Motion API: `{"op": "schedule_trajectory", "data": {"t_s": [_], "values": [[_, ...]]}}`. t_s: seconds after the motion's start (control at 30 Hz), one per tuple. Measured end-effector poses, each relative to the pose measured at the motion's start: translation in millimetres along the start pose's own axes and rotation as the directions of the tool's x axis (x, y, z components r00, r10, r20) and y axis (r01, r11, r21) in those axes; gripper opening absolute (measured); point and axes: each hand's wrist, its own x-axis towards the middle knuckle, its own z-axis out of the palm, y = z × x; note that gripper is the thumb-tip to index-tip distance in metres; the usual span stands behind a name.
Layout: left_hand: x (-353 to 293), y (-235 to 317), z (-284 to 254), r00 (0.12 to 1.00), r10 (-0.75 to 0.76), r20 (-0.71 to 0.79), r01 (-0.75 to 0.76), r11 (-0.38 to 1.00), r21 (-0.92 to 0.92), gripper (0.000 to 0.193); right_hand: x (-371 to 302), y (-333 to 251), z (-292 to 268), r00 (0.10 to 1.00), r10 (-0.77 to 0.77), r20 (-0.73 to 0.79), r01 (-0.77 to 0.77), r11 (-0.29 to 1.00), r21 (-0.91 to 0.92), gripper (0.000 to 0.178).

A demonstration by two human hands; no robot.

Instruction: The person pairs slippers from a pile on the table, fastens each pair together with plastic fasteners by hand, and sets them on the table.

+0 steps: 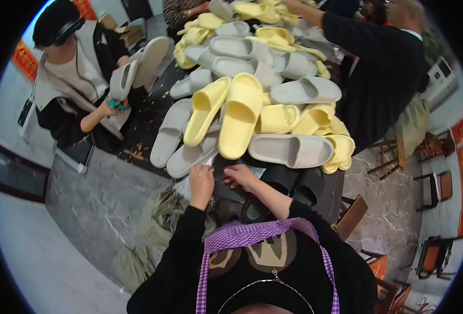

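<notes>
At the near edge of the table, my left hand has its fingers closed on thin clear plastic that looks like a bag. Just to its right, my right hand is curled with thumb and fingers together; what they hold, if anything, I cannot make out. Beyond my hands lie a grey slide slipper and a pair of yellow slide slippers, resting on the front of a large heap. Black slippers sit beside my right forearm.
The dark table bears a heap of grey slippers and yellow slippers. A person at left holds white-grey slippers; another in black stands at right. Greenish cloth or sacking hangs by my left arm. Wooden stools stand right.
</notes>
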Motion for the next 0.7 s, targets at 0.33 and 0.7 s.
{"op": "schedule_trajectory", "data": {"t_s": [0.33,0.7], "values": [[-6.3,18.5,-7.1,0.992,0.053,0.116,-0.037,0.99,-0.135,0.007,19.6,-13.3,14.8,0.991,0.134,-0.022,-0.12,0.943,0.311,0.01],[-19.7,-26.9,1.5,0.983,0.046,0.175,-0.026,0.994,-0.111,0.006,-51.2,-28.4,14.5,0.991,0.102,-0.085,-0.033,0.806,0.591,0.004]]}}
